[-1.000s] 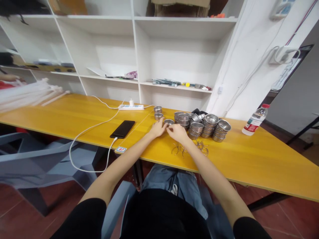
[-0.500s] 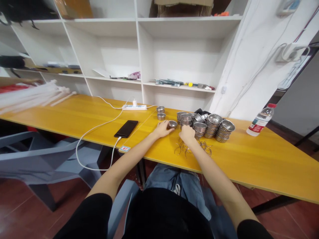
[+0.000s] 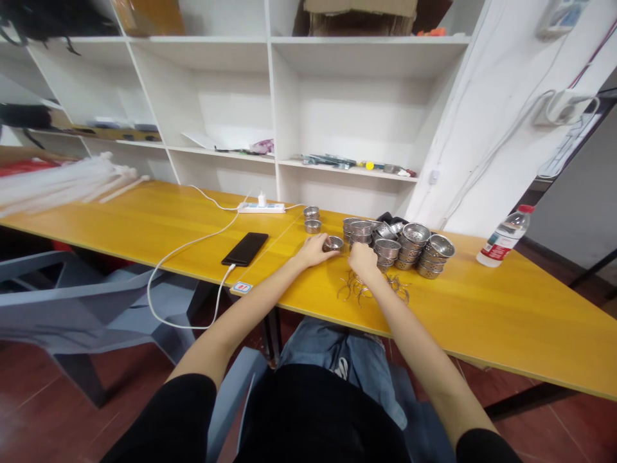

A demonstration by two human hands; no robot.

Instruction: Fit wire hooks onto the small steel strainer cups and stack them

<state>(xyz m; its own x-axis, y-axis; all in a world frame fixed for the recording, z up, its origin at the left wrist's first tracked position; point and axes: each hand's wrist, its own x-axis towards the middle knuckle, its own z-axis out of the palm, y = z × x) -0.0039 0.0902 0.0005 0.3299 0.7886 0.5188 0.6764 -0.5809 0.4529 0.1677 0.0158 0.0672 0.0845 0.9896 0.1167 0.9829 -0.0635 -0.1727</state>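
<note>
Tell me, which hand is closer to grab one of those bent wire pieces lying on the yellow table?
The right hand, probably. It sits just above the wire pieces, while the left hand is on the small metal cup.

Two hands — left hand (image 3: 313,249), right hand (image 3: 362,260) — one phone (image 3: 245,248), one water bottle (image 3: 504,235), one power strip (image 3: 260,208).

A small workshop or assembly room — stacks of metal strainer cups (image 3: 400,243) crowd the long yellow tabletop (image 3: 482,308), and behind that tabletop white shelves (image 3: 270,96) hold hand tools (image 3: 332,159) and cardboard boxes (image 3: 357,16).
</note>
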